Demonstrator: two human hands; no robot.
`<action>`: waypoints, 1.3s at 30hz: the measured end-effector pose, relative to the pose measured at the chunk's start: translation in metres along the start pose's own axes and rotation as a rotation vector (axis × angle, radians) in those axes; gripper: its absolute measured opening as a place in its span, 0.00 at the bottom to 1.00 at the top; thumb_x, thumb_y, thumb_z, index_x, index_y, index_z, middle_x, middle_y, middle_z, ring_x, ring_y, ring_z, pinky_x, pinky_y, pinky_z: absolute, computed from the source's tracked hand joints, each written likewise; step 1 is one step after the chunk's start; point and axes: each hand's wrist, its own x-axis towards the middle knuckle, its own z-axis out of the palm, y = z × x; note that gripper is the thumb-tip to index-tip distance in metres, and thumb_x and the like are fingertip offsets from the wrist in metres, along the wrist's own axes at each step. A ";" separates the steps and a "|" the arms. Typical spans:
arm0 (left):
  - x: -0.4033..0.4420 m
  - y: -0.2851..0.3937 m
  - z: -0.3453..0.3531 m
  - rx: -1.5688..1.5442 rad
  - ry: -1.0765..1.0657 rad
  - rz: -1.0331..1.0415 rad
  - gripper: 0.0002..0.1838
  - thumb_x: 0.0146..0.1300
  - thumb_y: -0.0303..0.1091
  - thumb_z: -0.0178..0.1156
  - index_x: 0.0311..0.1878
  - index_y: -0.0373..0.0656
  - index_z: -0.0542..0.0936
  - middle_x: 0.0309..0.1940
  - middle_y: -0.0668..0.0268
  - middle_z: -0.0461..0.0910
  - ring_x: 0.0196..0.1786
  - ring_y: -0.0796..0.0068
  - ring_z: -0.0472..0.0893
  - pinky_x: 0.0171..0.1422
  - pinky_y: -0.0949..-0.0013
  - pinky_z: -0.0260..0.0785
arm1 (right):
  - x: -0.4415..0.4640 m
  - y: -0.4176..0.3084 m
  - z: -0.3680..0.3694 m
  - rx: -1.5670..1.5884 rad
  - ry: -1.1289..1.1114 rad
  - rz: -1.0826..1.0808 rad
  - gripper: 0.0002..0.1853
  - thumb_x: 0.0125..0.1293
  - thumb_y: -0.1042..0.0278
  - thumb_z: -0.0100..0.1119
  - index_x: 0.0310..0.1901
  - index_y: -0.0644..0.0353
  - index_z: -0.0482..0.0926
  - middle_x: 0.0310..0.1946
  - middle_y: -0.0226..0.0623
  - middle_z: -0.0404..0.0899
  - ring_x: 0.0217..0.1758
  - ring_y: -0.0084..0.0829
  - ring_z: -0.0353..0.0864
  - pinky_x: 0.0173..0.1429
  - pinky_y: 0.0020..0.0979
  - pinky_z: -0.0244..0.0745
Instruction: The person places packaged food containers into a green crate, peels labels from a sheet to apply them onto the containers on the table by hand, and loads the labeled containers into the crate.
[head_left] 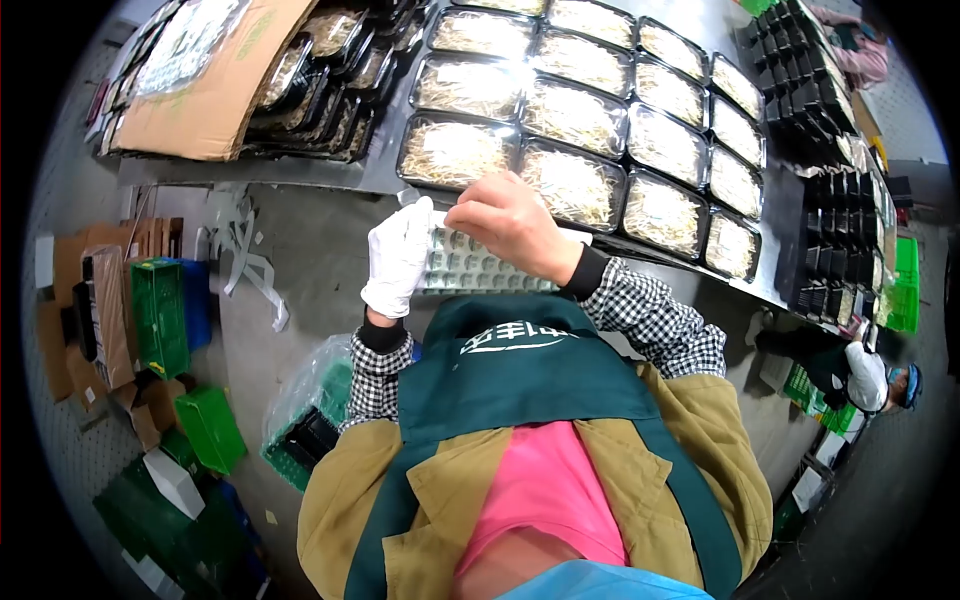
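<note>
My left hand (397,258), in a white glove, is closed on the left edge of a sheet of labels (480,262) in front of my apron. Over the top of that sheet is my bare right hand (510,222), its fingers pinched together near the gloved fingertips; what they hold, if anything, is too small to tell. Just beyond my hands, black trays of pale sprouts under clear film (457,150) lie in rows on the metal table (385,150).
Stacked trays and a cardboard sheet (205,90) are at the table's left. More black stacks (840,235) stand at the right, beside a person in a blue cap (868,377). Green crates (158,315) and a plastic-lined basket (325,400) are on the floor at left.
</note>
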 end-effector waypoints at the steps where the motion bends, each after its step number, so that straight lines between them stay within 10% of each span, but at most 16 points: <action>1: 0.001 -0.010 0.002 -0.004 -0.010 0.001 0.12 0.67 0.33 0.51 0.42 0.36 0.80 0.28 0.55 0.80 0.28 0.63 0.80 0.34 0.67 0.70 | -0.003 0.007 -0.005 0.146 0.035 0.109 0.06 0.55 0.73 0.62 0.35 0.54 0.79 0.32 0.28 0.76 0.37 0.27 0.76 0.44 0.28 0.69; 5: 0.007 -0.014 -0.005 -0.178 -0.192 -0.212 0.09 0.65 0.32 0.56 0.42 0.37 0.80 0.30 0.65 0.80 0.31 0.83 0.76 0.34 0.76 0.67 | -0.030 0.112 -0.015 0.499 0.551 0.914 0.20 0.62 0.73 0.60 0.55 0.67 0.72 0.40 0.34 0.78 0.41 0.21 0.76 0.44 0.22 0.73; 14: 0.015 0.006 -0.031 -0.414 -0.294 -0.278 0.12 0.61 0.30 0.61 0.47 0.37 0.80 0.35 0.70 0.81 0.34 0.88 0.75 0.40 0.81 0.68 | -0.047 0.176 -0.004 -0.719 0.401 0.556 0.25 0.55 0.79 0.56 0.56 0.61 0.68 0.42 0.43 0.73 0.38 0.37 0.78 0.45 0.35 0.73; 20: 0.022 -0.004 -0.048 -0.486 -0.066 -0.333 0.08 0.63 0.32 0.60 0.42 0.38 0.79 0.37 0.69 0.81 0.39 0.84 0.77 0.46 0.78 0.69 | -0.020 0.220 -0.040 -0.138 0.647 0.919 0.22 0.56 0.72 0.60 0.53 0.63 0.68 0.32 0.38 0.81 0.34 0.33 0.81 0.44 0.35 0.74; 27: 0.043 0.010 -0.038 -0.418 -0.062 -0.330 0.08 0.65 0.31 0.56 0.44 0.39 0.77 0.36 0.69 0.79 0.39 0.84 0.76 0.46 0.77 0.67 | 0.003 0.288 -0.018 -0.661 0.500 0.876 0.28 0.50 0.62 0.66 0.54 0.55 0.70 0.34 0.26 0.79 0.49 0.32 0.74 0.54 0.41 0.63; 34: 0.058 0.007 -0.038 -0.609 -0.136 -0.388 0.14 0.68 0.35 0.52 0.52 0.40 0.73 0.44 0.66 0.78 0.43 0.81 0.76 0.48 0.76 0.67 | 0.012 0.349 -0.066 -0.633 0.575 0.791 0.11 0.52 0.62 0.64 0.33 0.59 0.82 0.46 0.46 0.76 0.54 0.42 0.72 0.58 0.38 0.66; 39: 0.084 0.023 -0.023 -0.533 -0.176 -0.335 0.15 0.67 0.34 0.51 0.54 0.40 0.72 0.45 0.67 0.76 0.44 0.82 0.75 0.49 0.77 0.66 | 0.059 0.393 -0.060 -0.541 0.702 1.002 0.14 0.49 0.54 0.65 0.32 0.55 0.87 0.36 0.41 0.84 0.40 0.41 0.83 0.51 0.37 0.74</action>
